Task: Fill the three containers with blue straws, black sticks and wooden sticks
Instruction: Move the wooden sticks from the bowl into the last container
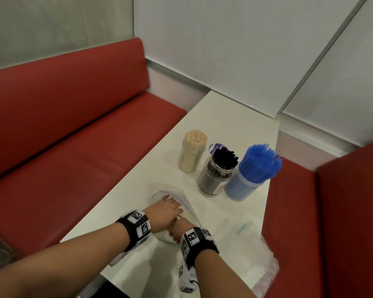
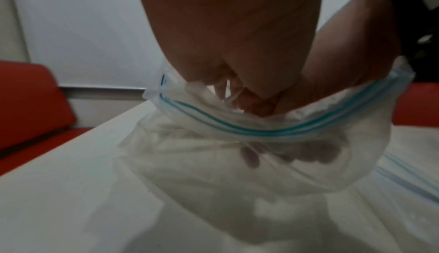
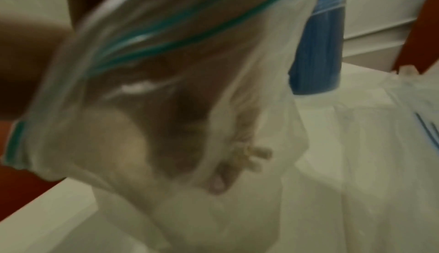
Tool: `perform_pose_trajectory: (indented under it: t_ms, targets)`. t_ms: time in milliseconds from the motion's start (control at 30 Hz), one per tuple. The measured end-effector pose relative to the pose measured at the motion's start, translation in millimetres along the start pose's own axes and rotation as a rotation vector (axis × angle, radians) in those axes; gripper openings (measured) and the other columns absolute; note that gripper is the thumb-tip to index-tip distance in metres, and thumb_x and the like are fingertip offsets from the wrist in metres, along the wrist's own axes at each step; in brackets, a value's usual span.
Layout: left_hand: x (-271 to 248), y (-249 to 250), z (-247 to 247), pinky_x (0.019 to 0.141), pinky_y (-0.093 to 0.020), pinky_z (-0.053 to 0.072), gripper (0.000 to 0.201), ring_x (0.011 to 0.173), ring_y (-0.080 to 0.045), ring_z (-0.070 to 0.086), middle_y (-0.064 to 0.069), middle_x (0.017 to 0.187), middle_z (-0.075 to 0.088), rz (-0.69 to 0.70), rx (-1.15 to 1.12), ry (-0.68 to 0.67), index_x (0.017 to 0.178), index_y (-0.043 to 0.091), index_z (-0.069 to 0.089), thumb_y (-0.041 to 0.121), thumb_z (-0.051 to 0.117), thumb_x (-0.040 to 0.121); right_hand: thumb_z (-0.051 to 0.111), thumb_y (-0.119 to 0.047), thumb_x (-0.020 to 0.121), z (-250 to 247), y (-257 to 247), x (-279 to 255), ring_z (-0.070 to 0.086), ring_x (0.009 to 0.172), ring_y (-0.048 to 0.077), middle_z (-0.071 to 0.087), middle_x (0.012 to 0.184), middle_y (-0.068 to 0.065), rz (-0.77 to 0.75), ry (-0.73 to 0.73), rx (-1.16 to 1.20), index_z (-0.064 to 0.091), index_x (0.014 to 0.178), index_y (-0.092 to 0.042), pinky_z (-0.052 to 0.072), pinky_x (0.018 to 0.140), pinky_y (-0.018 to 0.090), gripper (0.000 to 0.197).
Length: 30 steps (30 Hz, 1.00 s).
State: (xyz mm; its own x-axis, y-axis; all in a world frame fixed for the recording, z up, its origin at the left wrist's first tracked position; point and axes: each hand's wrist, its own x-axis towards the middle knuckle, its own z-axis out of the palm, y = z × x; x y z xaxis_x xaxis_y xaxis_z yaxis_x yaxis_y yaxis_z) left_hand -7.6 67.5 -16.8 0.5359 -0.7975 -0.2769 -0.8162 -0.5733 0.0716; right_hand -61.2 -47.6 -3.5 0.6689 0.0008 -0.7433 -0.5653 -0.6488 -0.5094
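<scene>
At six o'clock on the table [image 1: 220,117], my right hand [image 1: 178,230] reaches into a zip bag [image 2: 213,163], pinching wooden sticks [image 3: 251,155]; my left hand [image 1: 164,211] grips its mouth. Three filled containers [image 1: 211,175] stand at one o'clock.

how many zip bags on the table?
2 visible: zip bag under both hands near the front edge, second zip bag lying right of it; more may be hidden.

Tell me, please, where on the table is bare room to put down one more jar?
Bare table lies beyond the wooden sticks jar, toward the far wall corner. The left edge strip beside the red bench is free too. The near end is crowded: both hands in a zip bag, more bags right.
</scene>
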Motion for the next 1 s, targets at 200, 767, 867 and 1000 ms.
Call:
perform_pose_trajectory:
  t_ms: [200, 767, 867, 1000]
  targets:
    - [-4, -9, -2, 0.097, -0.032, 0.04, 0.028, 0.109, -0.025, 0.061, -0.006, 0.115, 0.069, -0.041, -0.296, -0.114, 0.119, 0.017, 0.057, 0.026, 0.053, 0.093, 0.056, -0.013, 0.1, -22, -13, -8, 0.052, 0.074, 0.022, 0.059, 0.088, 0.008, -0.06, -0.019, -0.321, 0.055, 0.108, -0.016, 0.046, 0.075, 0.033, 0.008]
    - [-5, -24, -75, 0.055, -0.032, 0.039, 0.047, 0.042, -0.019, 0.042, -0.006, 0.044, 0.043, -0.368, -1.503, 0.394, 0.047, 0.019, 0.048, 0.022, 0.067, 0.09, 0.044, -0.052, 0.103, -74, -13, -24, 0.074, 0.091, 0.027, 0.075, 0.1, 0.009, -0.102, 0.058, 0.959, 0.07, 0.109, -0.005, 0.061, 0.076, 0.037, 0.054]
    - [-2, -20, -118, 0.049, -0.03, 0.032, 0.051, 0.038, -0.016, 0.029, -0.003, 0.041, 0.03, -0.16, -1.748, 0.541, 0.045, 0.019, 0.041, 0.016, 0.065, 0.09, 0.044, -0.046, 0.105, -61, -25, -19, 0.071, 0.09, 0.031, 0.07, 0.101, 0.017, -0.085, 0.026, 1.098, 0.064, 0.113, 0.001, 0.06, 0.079, 0.041, 0.052]
    - [-1, -19, -153, 0.046, -0.027, 0.032, 0.048, 0.037, -0.015, 0.028, -0.004, 0.041, 0.031, 0.011, -1.778, 0.546, 0.05, 0.015, 0.04, 0.014, 0.066, 0.091, 0.038, -0.052, 0.105, -54, -55, -22, 0.072, 0.092, 0.036, 0.069, 0.109, 0.023, -0.087, -0.088, 1.265, 0.062, 0.116, 0.005, 0.059, 0.086, 0.046, 0.063]
